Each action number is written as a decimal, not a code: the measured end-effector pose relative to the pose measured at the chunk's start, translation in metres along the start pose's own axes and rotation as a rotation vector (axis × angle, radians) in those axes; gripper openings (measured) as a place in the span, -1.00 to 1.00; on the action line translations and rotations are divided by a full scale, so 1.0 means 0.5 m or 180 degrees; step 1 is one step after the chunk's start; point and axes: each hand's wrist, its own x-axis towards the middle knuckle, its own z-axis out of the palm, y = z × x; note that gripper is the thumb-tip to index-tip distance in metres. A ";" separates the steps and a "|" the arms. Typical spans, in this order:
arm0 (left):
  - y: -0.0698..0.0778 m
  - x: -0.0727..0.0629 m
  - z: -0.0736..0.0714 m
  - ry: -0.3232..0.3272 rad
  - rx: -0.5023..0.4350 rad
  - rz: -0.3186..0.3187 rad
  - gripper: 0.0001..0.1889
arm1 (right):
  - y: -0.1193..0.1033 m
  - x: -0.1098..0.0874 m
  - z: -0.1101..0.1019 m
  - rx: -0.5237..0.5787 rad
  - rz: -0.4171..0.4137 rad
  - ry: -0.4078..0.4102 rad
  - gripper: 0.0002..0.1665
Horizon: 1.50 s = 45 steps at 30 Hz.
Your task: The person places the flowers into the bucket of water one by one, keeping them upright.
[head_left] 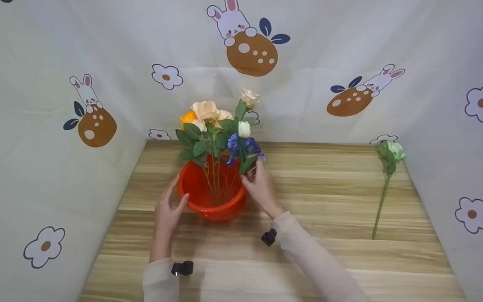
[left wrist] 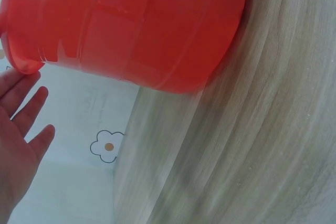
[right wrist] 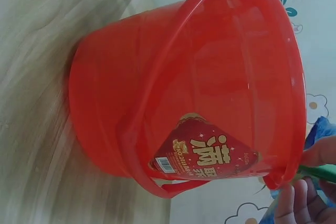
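A red plastic bucket (head_left: 218, 212) stands on the table with several artificial flowers in it: peach roses (head_left: 205, 110), an orange bloom (head_left: 188, 117), a white tulip (head_left: 244, 129) and blue flowers (head_left: 253, 147). My left hand (head_left: 169, 209) is at its left rim, fingers extended and touching the edge, as the left wrist view also shows. At the right rim, my right hand (head_left: 261, 186) pinches a green flower stem (right wrist: 317, 172) between thumb and fingers, close beside blue petals (right wrist: 321, 128). I cannot tell which bloom that stem carries.
A pale green flower (head_left: 393, 150) with a long stem lies on the right of the wooden table (head_left: 317, 197). Patterned cloth (head_left: 308, 54) encloses the back and sides. The bucket's handle (right wrist: 157, 66) hangs down on the side near me, above a diamond label (right wrist: 205, 150).
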 end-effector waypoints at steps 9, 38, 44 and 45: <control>0.001 0.000 0.000 -0.0029 -0.0024 -0.0024 -0.39 | 0.022 -0.018 -0.032 0.0720 0.0218 -0.0013 -0.31; 0.004 -0.001 -0.001 -0.0073 0.0002 -0.0092 -0.38 | 0.189 -0.008 -0.327 0.0565 0.0744 0.0823 -0.43; 0.003 -0.001 -0.001 -0.0092 0.0001 -0.0105 -0.37 | 0.203 -0.015 -0.386 0.0514 0.0878 0.0992 -0.40; 0.002 0.000 -0.001 -0.0084 0.0001 -0.0105 -0.37 | 0.215 -0.016 -0.393 0.0498 0.0911 0.1031 -0.40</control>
